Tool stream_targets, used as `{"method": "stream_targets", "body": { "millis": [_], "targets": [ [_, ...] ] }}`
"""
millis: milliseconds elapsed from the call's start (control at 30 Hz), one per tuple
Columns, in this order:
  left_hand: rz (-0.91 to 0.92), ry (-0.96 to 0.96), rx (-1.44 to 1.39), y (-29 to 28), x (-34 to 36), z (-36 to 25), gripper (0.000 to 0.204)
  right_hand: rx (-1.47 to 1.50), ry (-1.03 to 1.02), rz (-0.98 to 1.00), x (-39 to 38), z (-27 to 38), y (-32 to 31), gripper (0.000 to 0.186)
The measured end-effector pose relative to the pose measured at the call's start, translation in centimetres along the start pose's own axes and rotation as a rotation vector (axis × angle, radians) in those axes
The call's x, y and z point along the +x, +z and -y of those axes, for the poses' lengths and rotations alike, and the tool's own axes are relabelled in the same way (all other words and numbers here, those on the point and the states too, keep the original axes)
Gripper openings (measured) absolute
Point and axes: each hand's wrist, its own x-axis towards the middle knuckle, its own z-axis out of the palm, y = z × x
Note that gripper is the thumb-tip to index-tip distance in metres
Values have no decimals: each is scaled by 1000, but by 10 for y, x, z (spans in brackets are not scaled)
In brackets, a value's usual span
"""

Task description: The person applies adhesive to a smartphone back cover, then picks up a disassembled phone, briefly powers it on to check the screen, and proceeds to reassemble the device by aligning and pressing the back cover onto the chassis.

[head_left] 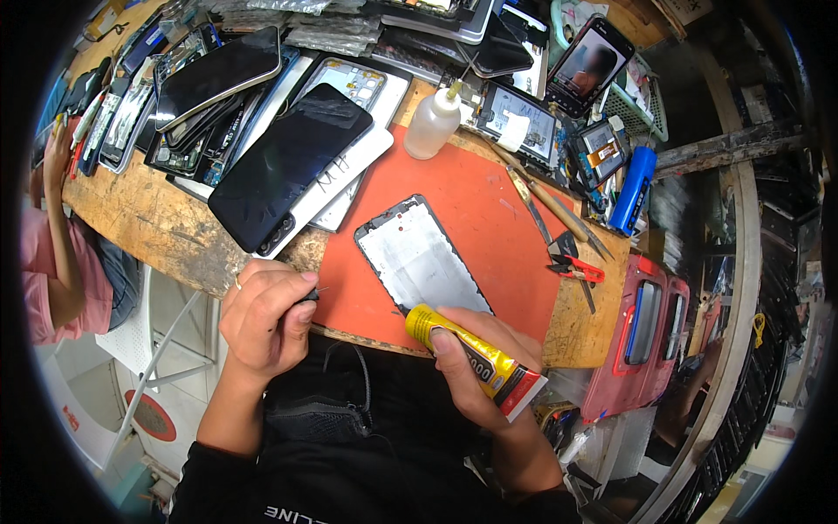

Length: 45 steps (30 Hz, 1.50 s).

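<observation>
My left hand (pixel 264 316) pinches a small black cap (pixel 309 296) with a thin pin sticking out, near the front edge of the orange mat (pixel 515 236). In my right hand (pixel 467 384) lies a yellow glue tube (pixel 480 356), gripped between thumb and fingers. The tube's black nozzle points up and left, close to the lower edge of a phone display panel (pixel 419 253). That panel lies silvery back up on the mat, with a dark rim around it. Whether the nozzle touches the rim, I cannot tell.
A translucent squeeze bottle (pixel 432 125) stands at the mat's far edge. Phones (pixel 292 162) are piled at left. To the right lie knives (pixel 530 203), red-handled snippers (pixel 576 268) and a blue cylinder (pixel 633 190). A lit phone (pixel 591 65) leans behind. Another person's arm (pixel 63 210) shows at far left.
</observation>
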Motion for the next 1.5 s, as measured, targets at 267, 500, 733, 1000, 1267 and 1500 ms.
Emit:
{"method": "stream_targets", "body": {
  "millis": [267,500,733,1000,1267,1500],
  "targets": [
    [-6,4,-5,0,-1,1,18,0,29,15,-4,3,-5,22],
    [3,13,7,0,1,0,16,25,-25,-13,-10,-3,-7,23],
    [-4,24,20,1,3,0,15,-1,-47,-7,-11,-3,-9,22],
    [2,7,20,2,1,-1,16,14,-21,-9,-6,-1,-4,23],
    [7,8,23,1,0,-1,16,5,-21,-1,-2,1,-3,23],
    [6,25,35,2,3,-1,17,-10,13,8,-12,1,-10,22]
  ]
}}
